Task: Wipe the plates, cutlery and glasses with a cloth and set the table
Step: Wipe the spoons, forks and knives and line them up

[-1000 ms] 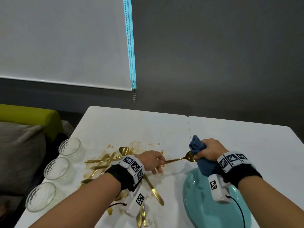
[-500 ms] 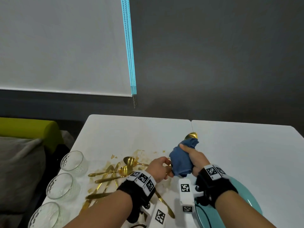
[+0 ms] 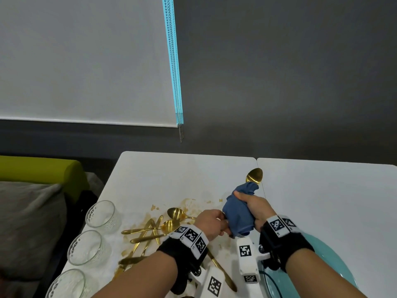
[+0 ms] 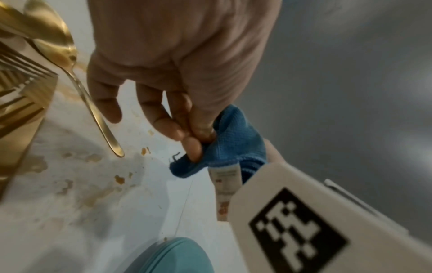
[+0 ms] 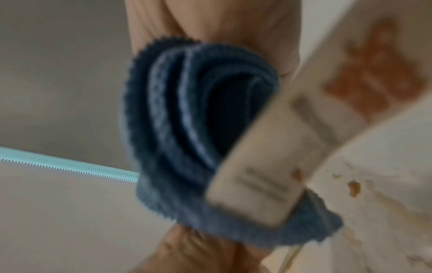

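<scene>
My right hand (image 3: 251, 203) grips a bunched blue cloth (image 3: 236, 214) wrapped round the stem of a gold spoon. Only the spoon's bowl (image 3: 254, 175) shows, sticking out above the cloth and pointing away from me. My left hand (image 3: 211, 222) pinches the spoon's handle end at the cloth's lower edge (image 4: 236, 136); the handle itself is hidden. The right wrist view is blurred and filled by the rolled cloth (image 5: 187, 129). A teal plate (image 3: 322, 265) lies under my right forearm.
Three glass bowls (image 3: 101, 214) (image 3: 84, 247) (image 3: 66, 282) line the left edge of the white table (image 3: 171, 179). Several gold forks, knives and spoons (image 3: 150, 231) lie in brown sauce smears. A green sofa (image 3: 43, 168) stands to the left.
The spoon swung from lying sideways to pointing away from me. The cloth moved from the bowl down onto the stem, baring the bowl. Both hands drew close together.
</scene>
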`<action>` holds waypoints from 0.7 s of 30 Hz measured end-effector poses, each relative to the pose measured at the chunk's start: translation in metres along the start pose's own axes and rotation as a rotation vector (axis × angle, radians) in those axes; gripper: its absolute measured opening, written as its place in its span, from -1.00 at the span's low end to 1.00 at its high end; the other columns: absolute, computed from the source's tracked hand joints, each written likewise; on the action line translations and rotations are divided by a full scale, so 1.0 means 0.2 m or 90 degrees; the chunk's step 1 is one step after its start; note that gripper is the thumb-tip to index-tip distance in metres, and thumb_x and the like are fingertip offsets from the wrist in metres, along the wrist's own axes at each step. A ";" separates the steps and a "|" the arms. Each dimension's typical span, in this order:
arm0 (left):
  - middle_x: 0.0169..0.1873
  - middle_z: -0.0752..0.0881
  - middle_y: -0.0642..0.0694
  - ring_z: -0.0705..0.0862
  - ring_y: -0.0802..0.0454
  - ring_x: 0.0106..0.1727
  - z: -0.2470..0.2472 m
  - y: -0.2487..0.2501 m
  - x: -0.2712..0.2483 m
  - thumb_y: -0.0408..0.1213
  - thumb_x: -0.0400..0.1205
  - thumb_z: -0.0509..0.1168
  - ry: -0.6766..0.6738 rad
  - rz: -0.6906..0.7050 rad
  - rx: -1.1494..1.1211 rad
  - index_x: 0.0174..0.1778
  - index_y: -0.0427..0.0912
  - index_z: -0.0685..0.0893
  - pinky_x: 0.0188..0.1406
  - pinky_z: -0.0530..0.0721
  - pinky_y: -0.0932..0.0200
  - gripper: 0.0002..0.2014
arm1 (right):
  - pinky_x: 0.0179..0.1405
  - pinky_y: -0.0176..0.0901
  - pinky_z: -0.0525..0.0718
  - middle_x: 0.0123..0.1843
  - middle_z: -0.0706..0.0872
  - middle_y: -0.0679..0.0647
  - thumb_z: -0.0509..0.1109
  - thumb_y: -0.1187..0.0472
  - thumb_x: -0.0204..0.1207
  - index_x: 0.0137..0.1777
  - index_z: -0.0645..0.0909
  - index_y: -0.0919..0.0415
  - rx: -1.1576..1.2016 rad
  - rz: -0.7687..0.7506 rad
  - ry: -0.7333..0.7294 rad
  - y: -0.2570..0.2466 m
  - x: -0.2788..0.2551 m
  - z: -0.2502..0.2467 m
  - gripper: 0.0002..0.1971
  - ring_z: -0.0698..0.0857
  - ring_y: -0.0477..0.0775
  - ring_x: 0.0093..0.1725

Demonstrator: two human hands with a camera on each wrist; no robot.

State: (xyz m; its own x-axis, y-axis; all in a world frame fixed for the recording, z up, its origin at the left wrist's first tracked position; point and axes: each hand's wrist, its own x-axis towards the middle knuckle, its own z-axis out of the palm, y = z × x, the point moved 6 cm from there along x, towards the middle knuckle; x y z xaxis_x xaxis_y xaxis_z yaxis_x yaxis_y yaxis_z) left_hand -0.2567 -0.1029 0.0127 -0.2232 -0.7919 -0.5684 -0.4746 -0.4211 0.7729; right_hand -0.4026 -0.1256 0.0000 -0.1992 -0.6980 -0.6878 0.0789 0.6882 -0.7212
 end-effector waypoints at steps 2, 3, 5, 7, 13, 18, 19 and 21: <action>-0.45 0.58 -0.03 0.56 0.07 -0.44 0.00 0.00 0.03 -0.56 0.58 0.17 0.021 0.027 0.044 -0.30 -0.09 0.58 -0.17 0.60 0.14 -0.72 | 0.18 0.16 0.68 0.02 0.77 0.32 0.53 0.05 0.40 0.04 0.67 0.35 -0.044 -0.002 -0.029 0.00 -0.04 0.05 -0.62 0.73 0.31 0.04; -0.43 0.56 -0.02 0.60 -0.02 -0.35 0.01 0.01 0.03 -0.59 0.57 0.14 0.023 0.039 0.085 -0.19 -0.16 0.65 -0.18 0.60 0.15 -0.73 | 0.11 0.09 0.69 0.01 0.77 0.31 0.51 0.06 0.43 -0.02 0.67 0.33 -0.069 -0.008 -0.044 0.00 -0.04 0.07 -0.68 0.73 0.28 0.01; -0.35 0.62 -0.08 0.71 -0.19 -0.07 0.02 0.01 0.03 -0.59 0.57 0.15 0.025 0.052 0.154 0.09 -0.33 0.69 -0.34 0.57 0.33 -0.72 | -0.09 -0.04 0.67 -0.04 0.75 0.30 0.47 0.09 0.47 -0.14 0.64 0.28 -0.115 -0.019 -0.058 0.01 -0.05 0.08 -0.78 0.71 0.20 -0.09; -0.10 0.73 -0.15 0.70 -0.12 -0.01 0.01 0.01 0.04 -0.51 0.55 0.26 0.011 0.061 0.195 0.12 -0.25 0.70 -0.40 0.50 0.43 -0.73 | -0.01 0.00 0.69 -0.01 0.75 0.32 0.48 0.12 0.47 -0.13 0.64 0.29 -0.146 -0.022 -0.056 0.00 -0.04 0.06 -0.78 0.72 0.23 -0.04; -0.01 0.77 -0.08 0.67 0.05 -0.09 -0.22 0.12 0.20 -0.25 0.52 0.44 0.083 0.006 0.123 -0.01 -0.06 0.76 -0.12 0.62 0.29 -0.85 | 0.26 0.13 0.65 0.08 0.75 0.28 0.58 0.10 0.32 0.04 0.66 0.37 -0.294 -0.029 -0.039 -0.05 0.02 0.02 -0.60 0.71 0.26 0.10; 0.35 0.63 -0.16 0.63 -0.07 0.27 -0.21 0.21 0.29 -0.40 0.66 0.19 0.051 -0.035 0.067 0.32 -0.25 0.63 -0.19 0.58 0.37 -0.68 | 0.19 -0.03 0.63 0.10 0.73 0.24 0.53 0.07 0.38 0.15 0.66 0.36 -0.398 -0.059 -0.083 -0.11 0.04 0.16 -0.56 0.68 0.19 0.11; 0.40 0.58 -0.17 0.60 -0.09 0.33 -0.21 0.22 0.31 -0.42 0.67 0.16 0.044 -0.042 0.090 0.38 -0.25 0.58 -0.24 0.56 0.40 -0.65 | 0.18 -0.04 0.62 0.08 0.72 0.23 0.52 0.07 0.39 0.15 0.65 0.36 -0.408 -0.064 -0.089 -0.12 0.04 0.18 -0.57 0.67 0.16 0.09; 0.39 0.58 -0.22 0.61 -0.08 0.31 -0.24 0.21 0.35 -0.39 0.69 0.16 0.039 -0.058 0.073 0.39 -0.25 0.57 -0.36 0.50 0.48 -0.66 | 0.14 -0.07 0.60 0.02 0.67 0.18 0.50 0.06 0.42 0.09 0.65 0.32 -0.438 -0.072 -0.105 -0.15 0.06 0.21 -0.63 0.62 0.11 0.04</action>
State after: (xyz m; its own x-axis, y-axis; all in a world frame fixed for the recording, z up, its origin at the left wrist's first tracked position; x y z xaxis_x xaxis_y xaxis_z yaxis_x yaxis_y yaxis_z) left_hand -0.2519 -0.1976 0.0189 -0.1242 -0.7791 -0.6145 -0.5850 -0.4427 0.6795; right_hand -0.3665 -0.1616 0.0100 -0.0158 -0.7558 -0.6546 -0.5782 0.5410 -0.6107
